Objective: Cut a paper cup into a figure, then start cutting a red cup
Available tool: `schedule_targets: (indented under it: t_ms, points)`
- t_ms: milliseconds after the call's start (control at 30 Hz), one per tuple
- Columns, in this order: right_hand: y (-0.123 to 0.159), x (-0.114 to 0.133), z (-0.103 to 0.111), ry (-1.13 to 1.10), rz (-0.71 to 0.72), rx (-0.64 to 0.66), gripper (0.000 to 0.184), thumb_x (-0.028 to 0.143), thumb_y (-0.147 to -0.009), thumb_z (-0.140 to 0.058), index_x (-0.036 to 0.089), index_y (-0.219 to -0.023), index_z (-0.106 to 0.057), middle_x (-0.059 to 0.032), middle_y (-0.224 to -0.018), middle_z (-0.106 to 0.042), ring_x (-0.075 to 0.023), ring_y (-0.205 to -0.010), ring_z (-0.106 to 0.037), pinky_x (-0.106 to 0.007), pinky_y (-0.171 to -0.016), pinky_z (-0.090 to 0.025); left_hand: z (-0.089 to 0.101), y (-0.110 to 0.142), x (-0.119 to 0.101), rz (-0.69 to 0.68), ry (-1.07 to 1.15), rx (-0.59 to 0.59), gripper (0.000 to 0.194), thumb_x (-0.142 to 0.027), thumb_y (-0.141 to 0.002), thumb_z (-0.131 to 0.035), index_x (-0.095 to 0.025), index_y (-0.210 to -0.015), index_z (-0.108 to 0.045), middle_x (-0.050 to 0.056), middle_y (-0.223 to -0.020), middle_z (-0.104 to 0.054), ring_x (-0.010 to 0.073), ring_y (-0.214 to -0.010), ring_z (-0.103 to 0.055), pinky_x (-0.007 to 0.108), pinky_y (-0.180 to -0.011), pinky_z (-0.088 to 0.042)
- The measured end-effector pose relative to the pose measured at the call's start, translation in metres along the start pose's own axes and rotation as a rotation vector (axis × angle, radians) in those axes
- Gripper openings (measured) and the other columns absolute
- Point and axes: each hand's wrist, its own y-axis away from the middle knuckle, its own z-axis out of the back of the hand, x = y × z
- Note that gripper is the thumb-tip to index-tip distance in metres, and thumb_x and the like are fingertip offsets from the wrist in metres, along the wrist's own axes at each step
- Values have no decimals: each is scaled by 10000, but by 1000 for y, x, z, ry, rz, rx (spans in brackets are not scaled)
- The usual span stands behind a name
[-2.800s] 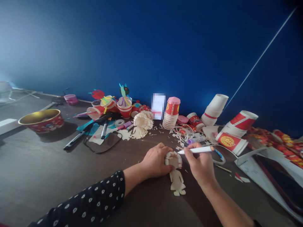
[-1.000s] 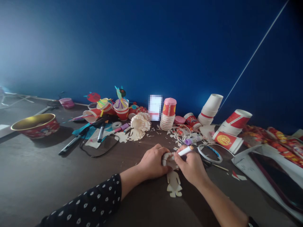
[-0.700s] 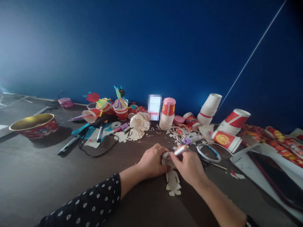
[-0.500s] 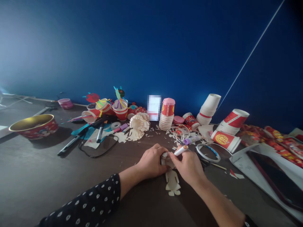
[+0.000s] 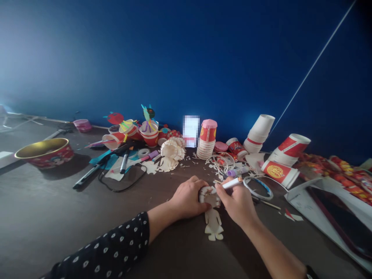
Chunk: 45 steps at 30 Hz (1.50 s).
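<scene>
My left hand (image 5: 188, 198) grips the left side of a cut-paper figure (image 5: 214, 223), thumb near its lower edge. The figure's round upper part has a curled, layered rim, and a flat body with arms and a flared bottom stretches toward me on the table. In my right hand (image 5: 237, 201) is a white marker (image 5: 232, 183), its back end pointing up and right. The marker's tip is hidden behind my fingers, beside the right edge of the round part, so I cannot tell whether it touches the paper.
Behind my hands stand stacked paper cups (image 5: 207, 137), a curled paper piece (image 5: 172, 151) and scattered scraps. Several markers and a cable lie left of them, near a gold-lined bowl (image 5: 45, 155). A phone (image 5: 338, 217) rests in a white tray at right.
My right hand and the marker have shifted right, away from the middle of the round part, leaving more of it showing. My left hand stays on the figure. The view has shifted slightly.
</scene>
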Motion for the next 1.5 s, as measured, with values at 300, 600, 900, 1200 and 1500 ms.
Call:
schedule_targets:
  t_ms: [300,600,900,1200,1500]
  points:
    - [-1,2,-3,12,46,50,190,319,-790,-491,214,-631,-495,-22,-540,-615,-195,-525,-605,-258,-501,-426,-2,0,1,-21,5,-15,466,-337,-558,-678,-234,-999,-566,20,-925,-543,190,-859,-554,285,-763,-445]
    - [0,5,-3,54,12,112,165,318,-774,-514,212,-647,-505,-17,-537,-625,-198,-510,-613,-262,-494,-424,-1,0,1,-29,4,-19,464,-330,-563,-671,-234,-1005,-570,22,-923,-543,188,-856,-554,283,-760,-445]
    - [-3,-3,1,-129,-91,31,217,340,-773,-506,207,-601,-509,16,-463,-560,-169,-449,-551,-243,-463,-398,0,1,-1,-19,3,-12,498,-359,-566,-655,-227,-1038,-563,31,-946,-547,196,-845,-563,298,-781,-444]
    - [-3,-5,-3,-468,-351,-10,242,324,-726,-565,197,-534,-489,65,-380,-437,-103,-374,-400,-210,-385,-303,1,1,-1,-14,8,0,539,-397,-583,-629,-210,-1083,-550,45,-953,-545,202,-827,-566,314,-773,-446]
    - [0,-6,-9,-632,-508,-21,303,359,-768,-499,197,-521,-430,74,-345,-396,-63,-285,-317,-170,-281,-234,11,1,-4,-35,117,30,462,-236,-627,-521,-177,-1085,-537,51,-908,-542,179,-792,-543,300,-732,-444]
